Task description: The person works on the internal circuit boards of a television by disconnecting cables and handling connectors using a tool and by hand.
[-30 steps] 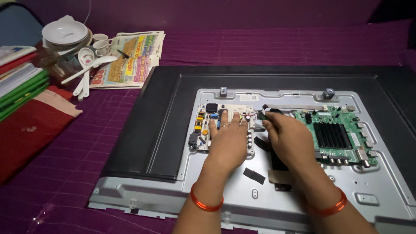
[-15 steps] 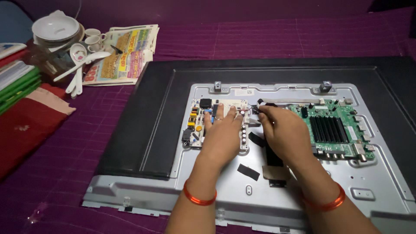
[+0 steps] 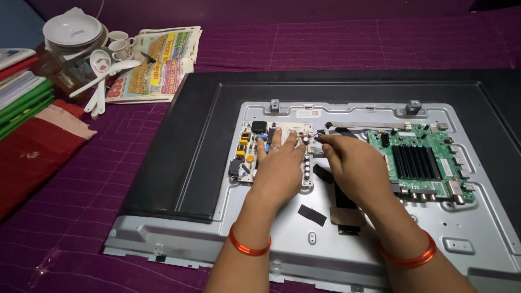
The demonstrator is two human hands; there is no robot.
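Head view, looking down at the opened back of a flat television lying on a purple cloth (image 3: 336, 43). My left hand (image 3: 279, 165) lies palm down on the pale circuit board (image 3: 247, 152) at the left of the silver metal panel (image 3: 380, 239); its fingers are stretched out flat and close together, pressing on the board and gripping nothing. The board sits in the upper left part of the panel, with small yellow and black parts showing just left of my fingers. My right hand (image 3: 355, 165) is just beside the left one, to its right, fingers curled and the tips pinched at the board's upper right corner; they appear to close on a small dark connector (image 3: 317, 138), though the thing itself is too small to tell clearly. A red bangle (image 3: 247, 248) circles my left wrist and another (image 3: 410, 258) my right. Right of my right hand, on the same panel, lies the green circuit board (image 3: 420, 160) with a black ribbed block in its middle. Black strips of tape (image 3: 312, 215) lie on the panel below my hands. The panel rests inside the black frame (image 3: 163, 163) of the television. Well apart, at the upper left, lie a newspaper (image 3: 157, 62), stacked white bowls (image 3: 70, 30), cups and spoons, and a red cloth (image 3: 32, 146).
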